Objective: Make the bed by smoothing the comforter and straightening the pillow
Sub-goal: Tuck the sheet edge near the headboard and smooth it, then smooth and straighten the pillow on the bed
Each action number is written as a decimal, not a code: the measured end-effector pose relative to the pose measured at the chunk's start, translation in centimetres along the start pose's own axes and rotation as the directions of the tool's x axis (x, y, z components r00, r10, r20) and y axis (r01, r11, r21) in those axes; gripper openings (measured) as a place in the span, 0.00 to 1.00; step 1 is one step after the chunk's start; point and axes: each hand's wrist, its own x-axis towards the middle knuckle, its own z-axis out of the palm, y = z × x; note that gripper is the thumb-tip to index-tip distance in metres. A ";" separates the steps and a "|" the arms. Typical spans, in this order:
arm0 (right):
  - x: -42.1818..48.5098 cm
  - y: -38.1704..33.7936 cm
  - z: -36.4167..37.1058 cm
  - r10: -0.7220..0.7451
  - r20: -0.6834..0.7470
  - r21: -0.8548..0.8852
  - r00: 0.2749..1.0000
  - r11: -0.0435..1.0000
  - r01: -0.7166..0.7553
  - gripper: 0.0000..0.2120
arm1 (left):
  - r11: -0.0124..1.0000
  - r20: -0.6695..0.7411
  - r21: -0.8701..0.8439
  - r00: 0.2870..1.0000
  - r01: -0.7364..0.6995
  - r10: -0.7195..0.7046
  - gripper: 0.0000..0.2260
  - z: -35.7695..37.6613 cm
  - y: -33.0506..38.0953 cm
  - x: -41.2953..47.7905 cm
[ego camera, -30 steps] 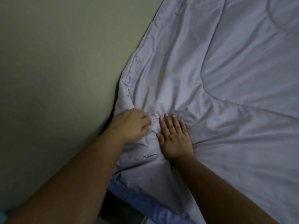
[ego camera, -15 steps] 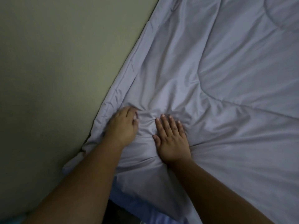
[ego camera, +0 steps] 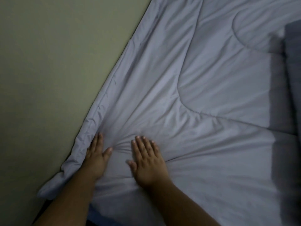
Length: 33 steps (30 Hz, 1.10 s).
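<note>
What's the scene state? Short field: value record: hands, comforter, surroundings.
left hand: flat, fingers straight, pressing the comforter beside its wall-side edge
right hand: flat, fingers spread, pressing the comforter
comforter: light grey, quilted; creases fan out from the spot between the hands
wall: greenish, along the comforter's left edge
dark grey fabric: at the right of the frame, blurred; cannot tell if it is the pillow
</note>
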 end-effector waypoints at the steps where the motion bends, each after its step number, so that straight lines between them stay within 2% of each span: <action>1: -0.7 -0.3 0.0 -0.034 0.012 0.020 0.999 0.999 0.034 0.28 | 0.999 0.012 -0.024 1.000 0.023 -0.022 0.31 -0.1 -0.4 -0.4; 6: -4.7 -2.4 -0.7 -0.224 0.065 0.120 0.972 0.969 0.216 0.28 | 0.987 0.075 -0.030 0.985 0.159 -0.156 0.31 -1.0 -1.2 -1.7; 9: -4.8 -1.5 -2.5 -0.237 0.033 0.167 0.971 0.959 0.228 0.27 | 0.987 0.070 -0.007 0.984 0.163 -0.162 0.29 -2.4 2.0 -2.3; 15: -1.3 9.1 -10.4 0.024 -0.073 0.074 0.997 0.997 -0.019 0.27 | 0.999 -0.057 -0.041 0.998 0.003 -0.006 0.31 -3.4 15.7 -4.3; 19: -1.2 18.7 -17.3 0.167 -0.069 0.006 0.983 0.986 -0.167 0.28 | 0.992 -0.044 -0.053 0.992 -0.117 0.114 0.29 -3.0 28.0 -6.0; 23: -3.0 28.3 -24.3 0.247 -0.057 -0.062 0.967 0.966 -0.250 0.28 | 0.967 -0.072 -0.068 0.968 -0.245 0.240 0.28 -1.9 40.0 -7.5; 27: -5.5 37.2 -30.5 0.341 -0.120 -0.112 0.932 0.929 -0.354 0.28 | 0.935 -0.128 -0.050 0.931 -0.350 0.342 0.28 -1.2 51.5 -9.4; 30: -7.2 43.3 -34.5 0.401 -0.029 -0.125 0.916 0.908 -0.401 0.28 | 0.914 -0.138 -0.044 0.909 -0.403 0.394 0.27 -0.9 59.2 -11.2; 33: -9.1 48.5 -37.6 0.465 -0.059 -0.136 0.883 0.873 -0.469 0.28 | 0.890 -0.145 -0.024 0.883 -0.455 0.447 0.28 -0.6 65.5 -12.7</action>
